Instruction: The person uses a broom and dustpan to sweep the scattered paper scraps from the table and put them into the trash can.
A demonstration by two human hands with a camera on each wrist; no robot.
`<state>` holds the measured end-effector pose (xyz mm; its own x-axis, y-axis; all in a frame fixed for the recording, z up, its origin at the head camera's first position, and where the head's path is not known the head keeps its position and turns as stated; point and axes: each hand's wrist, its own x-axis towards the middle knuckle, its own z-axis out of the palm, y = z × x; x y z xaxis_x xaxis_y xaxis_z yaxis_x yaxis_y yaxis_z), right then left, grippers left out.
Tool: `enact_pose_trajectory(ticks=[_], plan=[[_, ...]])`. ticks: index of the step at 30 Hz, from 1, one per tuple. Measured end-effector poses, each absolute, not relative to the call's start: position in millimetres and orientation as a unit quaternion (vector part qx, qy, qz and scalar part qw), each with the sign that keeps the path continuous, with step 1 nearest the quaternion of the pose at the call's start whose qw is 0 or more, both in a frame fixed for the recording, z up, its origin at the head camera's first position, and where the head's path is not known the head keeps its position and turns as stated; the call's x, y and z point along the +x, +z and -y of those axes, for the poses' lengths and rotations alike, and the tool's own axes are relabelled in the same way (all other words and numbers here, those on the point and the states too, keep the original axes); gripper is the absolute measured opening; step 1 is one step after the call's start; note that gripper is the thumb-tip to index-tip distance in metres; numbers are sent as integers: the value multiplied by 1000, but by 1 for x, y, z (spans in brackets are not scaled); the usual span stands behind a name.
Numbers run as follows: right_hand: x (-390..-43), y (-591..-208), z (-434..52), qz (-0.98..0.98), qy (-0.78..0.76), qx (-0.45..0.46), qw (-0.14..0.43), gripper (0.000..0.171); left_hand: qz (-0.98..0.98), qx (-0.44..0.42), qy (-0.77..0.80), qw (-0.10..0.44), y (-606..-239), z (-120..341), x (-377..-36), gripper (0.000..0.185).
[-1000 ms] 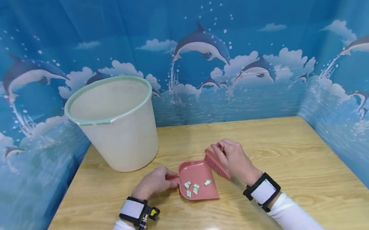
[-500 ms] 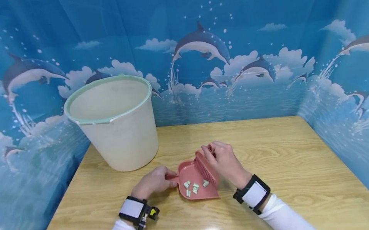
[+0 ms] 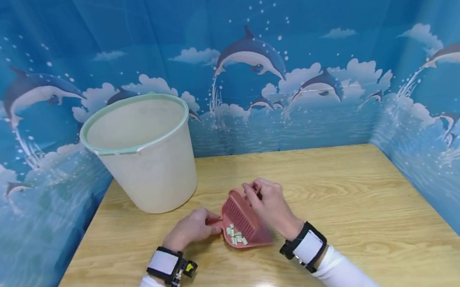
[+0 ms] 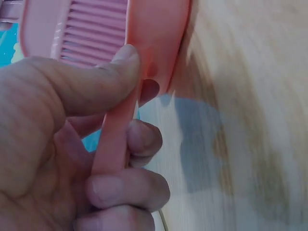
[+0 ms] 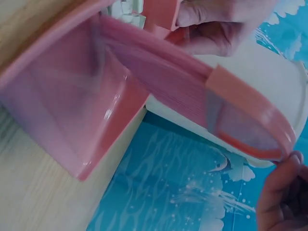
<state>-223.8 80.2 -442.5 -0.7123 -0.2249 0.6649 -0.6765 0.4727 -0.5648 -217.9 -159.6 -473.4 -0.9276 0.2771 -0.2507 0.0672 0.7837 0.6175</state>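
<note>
A pink dustpan lies on the table, its handle in the grip of my left hand, thumb on one side and curled fingers on the other. Over the pan, my right hand holds a small pink brush by its looped handle. The brush stands tilted inside the pan, bristles toward the handle side. Several small pale green folded pieces sit bunched in the pan near its handle end. In the right wrist view, the brush hides part of these pieces.
A large white bucket with a mint green rim stands at the back left of the wooden table. A blue dolphin-print curtain encloses the table at the back and sides.
My right hand has moved left, carrying the brush from the pan's open edge into the pan. The pale pieces have bunched together toward the handle end. My left hand has stayed in place.
</note>
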Motion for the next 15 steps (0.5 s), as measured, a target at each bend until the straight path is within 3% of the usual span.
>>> enact_pose_trajectory(ticks=[10,15], plan=[[-219,-448,-120,741,518,247,348,16,-916,197,327,122,-494,178,-208,40],[-211,-452,-145,701,598,207,328,20,-916,237,316,71,-499,190,-198,29]])
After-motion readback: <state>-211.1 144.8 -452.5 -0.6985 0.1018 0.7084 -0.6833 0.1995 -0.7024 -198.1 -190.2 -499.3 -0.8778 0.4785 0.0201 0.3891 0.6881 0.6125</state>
